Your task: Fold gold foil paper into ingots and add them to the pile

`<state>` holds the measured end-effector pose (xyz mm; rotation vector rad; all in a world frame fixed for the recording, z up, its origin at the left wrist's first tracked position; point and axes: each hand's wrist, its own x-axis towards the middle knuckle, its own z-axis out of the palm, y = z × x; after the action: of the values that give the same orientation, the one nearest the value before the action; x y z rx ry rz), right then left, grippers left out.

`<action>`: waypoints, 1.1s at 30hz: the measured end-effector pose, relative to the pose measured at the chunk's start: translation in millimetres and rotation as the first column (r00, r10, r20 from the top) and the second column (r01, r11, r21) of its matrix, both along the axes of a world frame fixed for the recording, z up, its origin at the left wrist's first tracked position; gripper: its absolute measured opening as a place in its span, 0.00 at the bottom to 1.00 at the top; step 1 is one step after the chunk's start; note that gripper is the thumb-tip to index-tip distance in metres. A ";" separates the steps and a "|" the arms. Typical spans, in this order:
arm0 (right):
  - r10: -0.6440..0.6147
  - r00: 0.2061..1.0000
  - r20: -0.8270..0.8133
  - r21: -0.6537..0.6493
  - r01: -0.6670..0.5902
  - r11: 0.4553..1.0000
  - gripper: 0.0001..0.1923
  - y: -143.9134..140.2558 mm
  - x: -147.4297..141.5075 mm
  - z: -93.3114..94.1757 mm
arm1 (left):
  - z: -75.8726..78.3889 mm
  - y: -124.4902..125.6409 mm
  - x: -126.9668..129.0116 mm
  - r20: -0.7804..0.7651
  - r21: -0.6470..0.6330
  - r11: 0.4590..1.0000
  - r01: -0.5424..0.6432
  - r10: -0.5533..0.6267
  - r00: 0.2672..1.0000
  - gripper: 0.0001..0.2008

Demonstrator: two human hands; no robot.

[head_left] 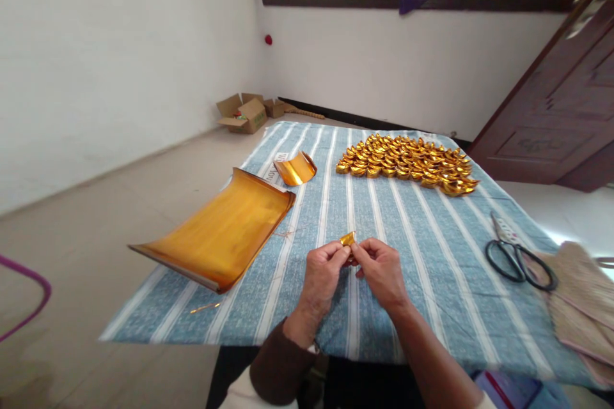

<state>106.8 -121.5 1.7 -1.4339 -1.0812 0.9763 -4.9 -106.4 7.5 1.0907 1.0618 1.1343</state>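
Note:
Between my two hands is a small folded piece of gold foil paper, pinched just above the striped tablecloth. My left hand is closed on its left side, thumb and finger together. From the right, my right hand grips the same piece; some of its fingers are hidden behind the paper. To the left lies a large curled stack of gold foil sheets. Beyond it stands a smaller curled stack of gold paper. Many folded gold paper ingots sit in rows at the far right of the table.
Black-handled scissors lie at the right, beside a beige cloth. A thin gold strip rests near the front left edge of the blue-and-white tablecloth. An open cardboard box stands on the floor behind; a brown door is at right.

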 end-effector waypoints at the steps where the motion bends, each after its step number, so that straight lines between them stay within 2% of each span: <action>1: -0.003 1.000 0.001 -0.011 0.003 1.000 0.18 0.8 0.1 -1.0 | -3.3 1.1 -0.3 -0.004 0.003 1.000 0.004 -0.004 1.000 0.12; 7: -0.035 0.999 -0.027 -0.061 0.033 0.998 0.17 2.8 -1.9 -2.7 | -15.3 2.3 -2.5 -0.040 0.036 0.999 0.026 -0.024 0.999 0.12; 13: -0.054 0.998 0.026 -0.064 0.055 0.996 0.16 4.9 -1.9 -6.3 | -15.2 1.6 -3.8 -0.094 0.056 0.997 0.060 -0.055 0.994 0.12; 21: -0.056 0.993 0.108 -0.030 0.060 0.998 0.17 5.1 -2.8 -11.6 | -12.6 1.5 -2.6 -0.112 0.086 0.995 0.046 -0.036 0.993 0.12; 28: -0.016 1.000 0.018 -0.018 0.016 1.000 0.17 5.2 -0.6 -12.8 | -12.2 2.5 -4.7 -0.158 0.105 0.993 0.062 -0.045 0.986 0.13; 33: 0.015 0.999 -0.032 -0.002 -0.015 1.000 0.18 3.6 1.0 -12.4 | -15.0 3.2 -5.4 -0.138 0.082 0.993 0.087 -0.076 0.988 0.12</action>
<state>107.8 -117.9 -10.7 -1.4097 -1.0691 1.0080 -10.3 -103.2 -7.5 1.2834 1.0698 1.0619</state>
